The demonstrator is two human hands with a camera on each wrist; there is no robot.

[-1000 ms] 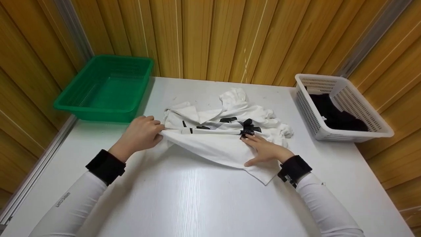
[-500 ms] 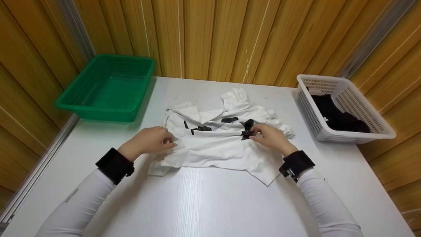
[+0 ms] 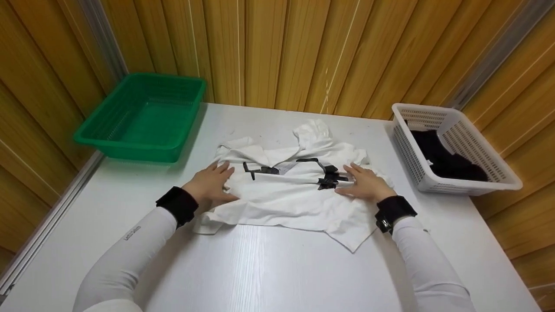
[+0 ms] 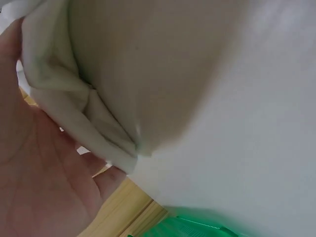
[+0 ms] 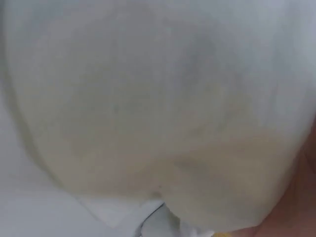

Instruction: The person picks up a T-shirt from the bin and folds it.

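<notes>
A crumpled white shirt [image 3: 282,201] with a black print lies spread on the white table. My left hand [image 3: 212,184] rests on its left edge, fingers spread and thumb pointing inward. In the left wrist view, the palm [image 4: 44,173] lies along a folded edge of the shirt [image 4: 69,108]. On the opposite side my right hand [image 3: 364,184] touches the cloth beside the black print, fingers extended. White cloth [image 5: 148,123] fills most of the right wrist view, where only a sliver of the hand [image 5: 291,197] shows.
At the back left stands a green plastic basket [image 3: 134,149] with nothing visible in it. A white perforated basket [image 3: 468,187] at the back right holds dark cloth [image 3: 451,158]. Wood-patterned panels [image 3: 260,52] rise behind the table.
My left hand has let go of the lifted shirt edge, and the near part now lies flatter. The right hand briefly pinched the cloth by the print, then spread its fingers there.
</notes>
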